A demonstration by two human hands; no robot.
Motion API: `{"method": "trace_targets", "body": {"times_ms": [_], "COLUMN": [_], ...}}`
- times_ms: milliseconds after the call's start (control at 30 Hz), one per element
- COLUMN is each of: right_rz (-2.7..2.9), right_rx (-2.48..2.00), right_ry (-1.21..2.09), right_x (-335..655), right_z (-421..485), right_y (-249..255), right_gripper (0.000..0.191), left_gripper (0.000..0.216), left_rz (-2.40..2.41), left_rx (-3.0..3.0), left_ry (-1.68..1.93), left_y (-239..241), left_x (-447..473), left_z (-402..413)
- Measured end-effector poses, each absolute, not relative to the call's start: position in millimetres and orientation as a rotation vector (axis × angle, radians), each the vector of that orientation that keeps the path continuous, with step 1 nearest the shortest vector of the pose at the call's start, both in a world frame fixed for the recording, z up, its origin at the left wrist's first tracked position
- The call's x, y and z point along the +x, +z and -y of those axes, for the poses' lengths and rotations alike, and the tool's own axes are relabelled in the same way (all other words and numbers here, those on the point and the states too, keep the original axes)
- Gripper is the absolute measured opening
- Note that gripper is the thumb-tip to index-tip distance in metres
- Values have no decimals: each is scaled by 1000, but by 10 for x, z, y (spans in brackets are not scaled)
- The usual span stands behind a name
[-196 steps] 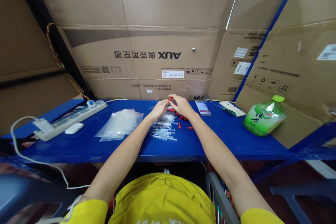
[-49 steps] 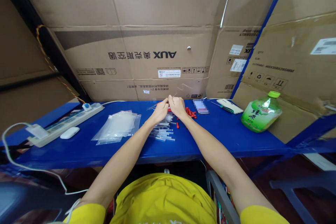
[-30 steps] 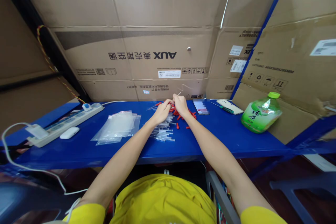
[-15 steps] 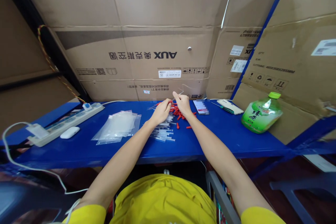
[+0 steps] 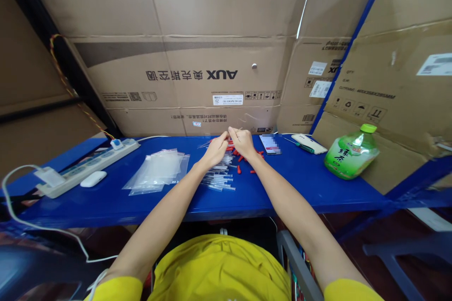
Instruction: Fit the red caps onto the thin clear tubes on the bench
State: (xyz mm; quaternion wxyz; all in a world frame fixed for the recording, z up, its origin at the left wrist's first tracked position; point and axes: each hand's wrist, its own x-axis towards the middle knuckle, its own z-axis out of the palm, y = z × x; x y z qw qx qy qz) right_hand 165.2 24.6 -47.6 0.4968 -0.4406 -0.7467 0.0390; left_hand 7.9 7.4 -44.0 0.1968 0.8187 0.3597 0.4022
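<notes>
My left hand [image 5: 216, 150] and my right hand [image 5: 243, 143] meet fingertip to fingertip over the back middle of the blue table. Both are closed in a pinch. A bit of red shows at the left fingertips, seemingly a rubber dropper bulb. The thin clear end of a glass tube pokes out of my right fist; the rest is hidden by the fingers. Below and between the hands lie several loose glass tubes [image 5: 221, 181] in a heap. Red rubber bulbs [image 5: 239, 170] are scattered under and beside my right hand, partly covered by it.
Clear zip bags [image 5: 157, 171] lie stacked to the left, near a white earbud case [image 5: 93, 178] and a power strip [image 5: 95, 164]. A phone [image 5: 270, 144], a green-handled screwdriver [image 5: 305, 147] and a green tea bottle [image 5: 351, 153] stand or lie rightward. Cardboard [image 5: 197, 56] walls the back.
My right hand has shifted slightly left and down, closing the small gap to my left hand. The left hand has barely moved, and the table's things stay put.
</notes>
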Motion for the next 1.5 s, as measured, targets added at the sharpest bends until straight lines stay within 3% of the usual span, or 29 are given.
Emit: {"method": "trace_targets", "body": {"times_ms": [367,733,1067,1233,1500], "right_rz": [1847,1611,1656,1813,1897], "right_rx": [-1115,-1255,-1133,-1105,-1084], "right_ry": [-98,5,115,-82,-265], "right_x": [1537,1531,1531,1614,1525], "right_z": [-251,-270,-247,-202,-252], "right_y": [-509,-455,-459,-444,-481], "right_gripper": [57,64,70,60,58], "left_gripper": [46,24,26,40,44], "left_rz": [-889,-1025,-1083,-890,-868], "left_rx": [2239,2300,2366,2256,2157], "left_ry": [1207,1196,1264,1272,1320], "left_y": [-396,-519,-535,-462,-404], "left_x": [98,117,91,121,130], "left_z": [-65,-96,-116,-69,-76]}}
